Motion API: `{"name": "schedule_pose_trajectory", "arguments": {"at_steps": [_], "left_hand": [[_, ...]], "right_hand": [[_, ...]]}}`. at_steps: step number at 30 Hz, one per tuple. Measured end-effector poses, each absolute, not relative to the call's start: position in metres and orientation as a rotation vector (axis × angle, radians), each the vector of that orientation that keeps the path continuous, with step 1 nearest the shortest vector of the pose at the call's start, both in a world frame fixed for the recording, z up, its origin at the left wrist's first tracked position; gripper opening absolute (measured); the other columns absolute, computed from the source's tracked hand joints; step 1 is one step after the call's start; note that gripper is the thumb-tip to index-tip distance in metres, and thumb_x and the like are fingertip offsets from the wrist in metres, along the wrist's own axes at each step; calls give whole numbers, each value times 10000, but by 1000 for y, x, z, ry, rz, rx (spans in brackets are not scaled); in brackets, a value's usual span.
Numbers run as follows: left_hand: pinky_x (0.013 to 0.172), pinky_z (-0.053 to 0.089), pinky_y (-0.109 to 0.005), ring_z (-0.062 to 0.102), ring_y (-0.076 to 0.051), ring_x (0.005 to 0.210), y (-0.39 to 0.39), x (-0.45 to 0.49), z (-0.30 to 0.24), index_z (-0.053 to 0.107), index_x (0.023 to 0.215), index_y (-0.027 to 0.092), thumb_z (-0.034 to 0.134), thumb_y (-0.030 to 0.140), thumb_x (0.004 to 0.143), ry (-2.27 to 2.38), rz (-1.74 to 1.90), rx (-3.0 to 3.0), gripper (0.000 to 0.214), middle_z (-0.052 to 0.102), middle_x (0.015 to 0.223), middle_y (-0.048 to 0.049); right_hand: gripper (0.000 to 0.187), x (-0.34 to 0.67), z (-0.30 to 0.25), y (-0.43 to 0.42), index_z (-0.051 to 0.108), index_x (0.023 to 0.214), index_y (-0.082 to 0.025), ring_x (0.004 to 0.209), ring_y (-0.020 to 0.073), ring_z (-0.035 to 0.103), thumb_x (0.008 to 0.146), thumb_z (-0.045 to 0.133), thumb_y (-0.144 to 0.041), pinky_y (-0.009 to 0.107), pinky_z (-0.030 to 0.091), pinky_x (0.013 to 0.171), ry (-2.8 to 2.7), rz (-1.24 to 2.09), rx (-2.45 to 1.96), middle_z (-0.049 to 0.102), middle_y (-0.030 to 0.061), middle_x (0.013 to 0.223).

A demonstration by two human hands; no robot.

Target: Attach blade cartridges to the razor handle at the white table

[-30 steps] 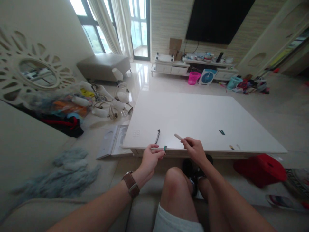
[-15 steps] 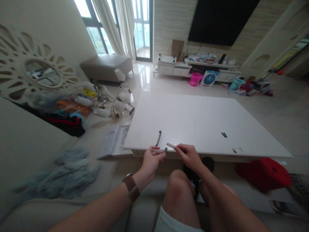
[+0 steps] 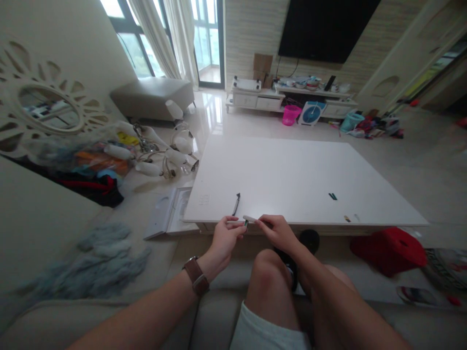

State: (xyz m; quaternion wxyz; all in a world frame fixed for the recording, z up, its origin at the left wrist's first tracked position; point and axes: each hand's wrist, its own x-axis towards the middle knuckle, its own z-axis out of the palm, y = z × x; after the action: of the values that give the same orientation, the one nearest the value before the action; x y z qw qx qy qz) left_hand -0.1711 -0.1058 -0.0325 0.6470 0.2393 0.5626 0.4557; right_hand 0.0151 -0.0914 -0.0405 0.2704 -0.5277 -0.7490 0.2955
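Here, by the near edge of a broad, white, rectangular worktop, towards its left corner, the left hand and right hand sit close together, both pinching: the right a slim, flat, off-white stick, the left a small, green, narrow piece by the stick's tip.

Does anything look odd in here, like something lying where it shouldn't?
Yes: a chandelier-like lamp sits at floor level left of the white table, though such lamps usually hang. A crumpled grey-blue fluffy cloth also lies on the floor.
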Motion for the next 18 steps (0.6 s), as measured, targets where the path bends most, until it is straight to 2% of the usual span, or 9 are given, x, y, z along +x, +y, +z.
{"name": "schedule_pose_trajectory", "arguments": {"at_steps": [8,18], "left_hand": [[610,473,-234,666,-159,767,-107,-172,-31,547,983,131,736,34,718,1282,1014,543,340,725,890,-103],[589,467,-221,652,-143,732,-105,-172,-32,555,970,137,744,24,697,1273,1027,525,351,712,819,-67]], "right_hand": [[332,14,-39,-94,700,772,-170,589,116,482,966,539,-386,255,309,593,-2040,795,-1416,604,-9,628],[332,12,-40,-94,679,745,-161,573,106,461,960,544,-373,247,297,577,-2031,831,-1407,556,-21,594]]}}
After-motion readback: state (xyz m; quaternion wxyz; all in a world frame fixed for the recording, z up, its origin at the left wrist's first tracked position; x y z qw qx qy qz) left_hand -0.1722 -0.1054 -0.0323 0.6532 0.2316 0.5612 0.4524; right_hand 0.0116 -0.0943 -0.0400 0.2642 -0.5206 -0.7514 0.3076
